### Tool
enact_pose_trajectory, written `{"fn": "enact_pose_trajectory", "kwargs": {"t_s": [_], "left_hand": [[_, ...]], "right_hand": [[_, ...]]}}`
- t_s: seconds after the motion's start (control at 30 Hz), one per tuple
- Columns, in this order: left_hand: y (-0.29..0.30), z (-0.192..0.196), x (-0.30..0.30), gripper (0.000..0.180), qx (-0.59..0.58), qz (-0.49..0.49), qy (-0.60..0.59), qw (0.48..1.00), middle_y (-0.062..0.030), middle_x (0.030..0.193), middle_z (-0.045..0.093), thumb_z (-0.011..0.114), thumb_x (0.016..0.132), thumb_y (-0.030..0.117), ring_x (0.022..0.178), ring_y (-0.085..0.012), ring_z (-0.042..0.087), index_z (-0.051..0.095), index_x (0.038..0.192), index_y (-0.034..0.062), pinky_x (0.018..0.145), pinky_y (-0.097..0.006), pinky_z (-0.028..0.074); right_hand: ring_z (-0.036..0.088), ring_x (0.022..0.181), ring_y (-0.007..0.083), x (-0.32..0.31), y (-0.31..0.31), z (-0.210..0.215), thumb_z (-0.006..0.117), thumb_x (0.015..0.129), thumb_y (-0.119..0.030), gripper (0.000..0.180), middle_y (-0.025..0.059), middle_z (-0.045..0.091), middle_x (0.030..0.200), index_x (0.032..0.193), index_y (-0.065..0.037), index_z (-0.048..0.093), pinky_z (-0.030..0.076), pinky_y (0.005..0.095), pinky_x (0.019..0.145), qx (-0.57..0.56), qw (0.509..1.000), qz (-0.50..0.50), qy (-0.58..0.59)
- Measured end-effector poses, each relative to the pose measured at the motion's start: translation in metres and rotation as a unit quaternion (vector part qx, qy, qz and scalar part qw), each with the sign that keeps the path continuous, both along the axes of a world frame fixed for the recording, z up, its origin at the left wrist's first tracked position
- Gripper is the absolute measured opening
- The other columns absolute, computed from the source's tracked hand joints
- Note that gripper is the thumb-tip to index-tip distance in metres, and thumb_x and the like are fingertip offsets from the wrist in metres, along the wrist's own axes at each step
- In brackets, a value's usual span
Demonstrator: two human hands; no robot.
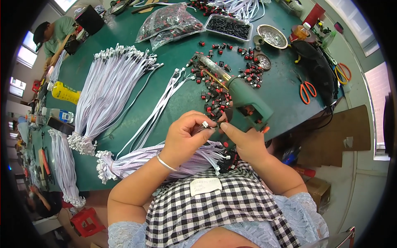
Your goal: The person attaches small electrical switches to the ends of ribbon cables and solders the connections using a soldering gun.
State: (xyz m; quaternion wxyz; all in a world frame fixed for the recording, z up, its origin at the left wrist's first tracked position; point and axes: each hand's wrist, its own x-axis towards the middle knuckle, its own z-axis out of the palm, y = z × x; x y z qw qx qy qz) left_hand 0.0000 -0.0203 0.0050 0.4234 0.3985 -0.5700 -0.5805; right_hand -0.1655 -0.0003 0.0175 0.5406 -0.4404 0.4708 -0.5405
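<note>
My left hand [186, 134], a bracelet on its wrist, is closed on the end of a cable with a small white connector [205, 124] showing between thumb and forefinger. Close beside it, my right hand [248, 142] pinches at the same spot, its thumb and finger pressed together. What lies in the right fingertips is too small and covered to make out. Below both hands, a bundle of white flat cables [136, 163] lies across my lap edge. Just beyond the hands sits a green tool with a metal barrel [252, 97], among small red-and-black switches [213, 99].
A large fanned cable bundle [109, 91] spreads at the left, with a few loose cables [161, 101] beside it. Farther back are bagged switches [167, 25], a clear tray of black parts [228, 27] and a metal bowl [272, 36]. Orange-handled scissors [307, 91] lie right. Another person [60, 35] sits far left.
</note>
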Motion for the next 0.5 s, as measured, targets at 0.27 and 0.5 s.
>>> {"fn": "enact_pose_trajectory", "kwargs": {"t_s": [0.27,0.5], "left_hand": [[0.002,0.001,-0.002,0.022,0.035,0.003,0.043,0.998,0.0015,0.079,0.053,0.062,0.074,-0.002,0.066,-0.0034,0.046,0.056,0.094,0.0043,0.057,-0.017,0.036],[0.003,0.0,0.001,0.012,0.01,0.017,-0.044,0.999,-0.0004,0.076,0.053,0.065,0.073,0.004,0.065,-0.0058,0.047,0.06,0.084,0.0025,0.058,-0.019,0.038]], "right_hand": [[0.055,0.076,0.0075,-0.001,0.0,-0.001,0.061,0.08,-0.008,0.013,0.0007,0.058,0.082,0.091,-0.002,0.057,0.045,0.0233,0.067,0.039,0.998,0.014,-0.041],[0.057,0.072,0.0087,-0.002,0.001,-0.004,0.061,0.08,-0.008,0.014,0.0022,0.06,0.085,0.092,-0.002,0.059,0.046,0.0216,0.062,0.048,0.998,0.023,-0.039]]}}
